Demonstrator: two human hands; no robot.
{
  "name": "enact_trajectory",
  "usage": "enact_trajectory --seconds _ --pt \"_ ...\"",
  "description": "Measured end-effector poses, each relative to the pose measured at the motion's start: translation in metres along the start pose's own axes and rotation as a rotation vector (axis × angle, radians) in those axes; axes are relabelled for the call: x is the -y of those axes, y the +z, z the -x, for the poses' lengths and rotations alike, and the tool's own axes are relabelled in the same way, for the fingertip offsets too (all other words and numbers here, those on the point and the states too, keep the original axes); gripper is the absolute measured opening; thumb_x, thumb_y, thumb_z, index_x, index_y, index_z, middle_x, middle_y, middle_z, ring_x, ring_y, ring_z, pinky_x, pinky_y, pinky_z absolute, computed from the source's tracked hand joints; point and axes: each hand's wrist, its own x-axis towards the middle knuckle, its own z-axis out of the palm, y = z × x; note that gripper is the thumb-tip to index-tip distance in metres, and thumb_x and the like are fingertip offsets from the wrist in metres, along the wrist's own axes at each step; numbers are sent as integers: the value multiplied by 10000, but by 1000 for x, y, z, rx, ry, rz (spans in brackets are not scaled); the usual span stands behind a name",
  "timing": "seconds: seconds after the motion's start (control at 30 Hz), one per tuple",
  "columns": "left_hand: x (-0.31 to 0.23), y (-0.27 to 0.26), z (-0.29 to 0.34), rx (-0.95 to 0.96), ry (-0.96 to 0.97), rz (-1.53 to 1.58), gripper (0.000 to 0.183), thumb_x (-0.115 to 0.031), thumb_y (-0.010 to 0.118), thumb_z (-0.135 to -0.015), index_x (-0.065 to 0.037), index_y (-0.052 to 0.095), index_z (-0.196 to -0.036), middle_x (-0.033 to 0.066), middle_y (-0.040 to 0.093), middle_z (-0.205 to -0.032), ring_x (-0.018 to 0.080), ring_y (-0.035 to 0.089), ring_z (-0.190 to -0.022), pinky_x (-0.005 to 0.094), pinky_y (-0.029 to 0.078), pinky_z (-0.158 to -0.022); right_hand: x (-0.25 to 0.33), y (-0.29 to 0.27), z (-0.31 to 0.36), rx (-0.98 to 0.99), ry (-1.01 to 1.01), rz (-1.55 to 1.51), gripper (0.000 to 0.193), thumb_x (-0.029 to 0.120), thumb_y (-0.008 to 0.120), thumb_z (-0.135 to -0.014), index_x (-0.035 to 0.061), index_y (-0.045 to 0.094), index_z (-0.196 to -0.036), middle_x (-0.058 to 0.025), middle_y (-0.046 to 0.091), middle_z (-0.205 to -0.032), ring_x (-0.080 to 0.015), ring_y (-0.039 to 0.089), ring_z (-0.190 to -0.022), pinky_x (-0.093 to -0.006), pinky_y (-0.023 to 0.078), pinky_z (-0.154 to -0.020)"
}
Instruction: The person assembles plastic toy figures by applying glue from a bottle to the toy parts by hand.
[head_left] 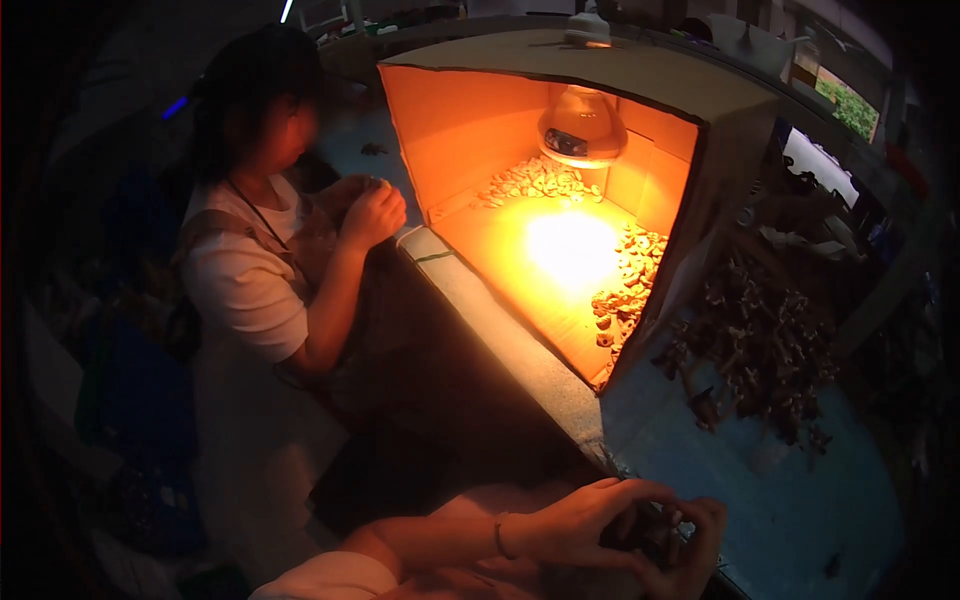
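Both your hands, the left hand (580, 525) and the right hand (708, 545), curl around a small dark thing (652, 533), nearer you than the cardboard box (640, 75), held close together apparently for fine fingerwork. That spot is dim: you may well be gripping it, but I cannot tell which hand is closed on it. The lamp (582, 125) hangs inside the box, presumably so the walls hold its glow on the small pieces (630, 275) lying along the back and right. Right of the box, dark branching pieces (750, 340) lie heaped on the blue tabletop (810, 510), probably to be within your reach. Left of the box, a co-worker (250, 290) has both hands raised together. You can read no writing on the box; the lamp's dark patch may be a label.
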Motion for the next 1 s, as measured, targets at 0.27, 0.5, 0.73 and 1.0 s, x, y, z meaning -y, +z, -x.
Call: enact_trajectory --seconds 0.27,0.5,0.73,1.0 --pt "2 -5 -21 -46 262 -69 755 -193 813 -656 -6 412 -1268 203 575 -1147 278 609 -1004 353 476 -847 -13 18 -11 -32 298 -865 610 165 753 -698 7 434 -1194 -123 438 -1199 -235 471 -1119 -361 391 -962" --pt "3 6 -13 -96 295 183 783 -13 713 -735 -32 224 -1346 204 566 -1144 128 568 -802 266 451 -741 -19 7 5 -72 212 -932 490 170 735 -729 7 536 -1147 -98 507 -1106 -214 492 -1082 -342 380 -943" --pt "24 50 -2 -252 -106 234 393 74 472 -855 22 400 -1237 111 618 -897 186 602 -867 279 488 -756 -19 5 2 39 130 -110 335 88 662 -765 13 572 -1079 -108 523 -904 -213 521 -776 -272 450 -692" --pt "131 56 70 -450 -13 7 243 91 389 -870 0 436 -1090 112 511 -971 137 512 -815 247 442 -757 -90 3 126 -357 448 -396 224 143 541 -853 -11 585 -1010 -125 606 -965 -240 586 -912 -347 446 -854"
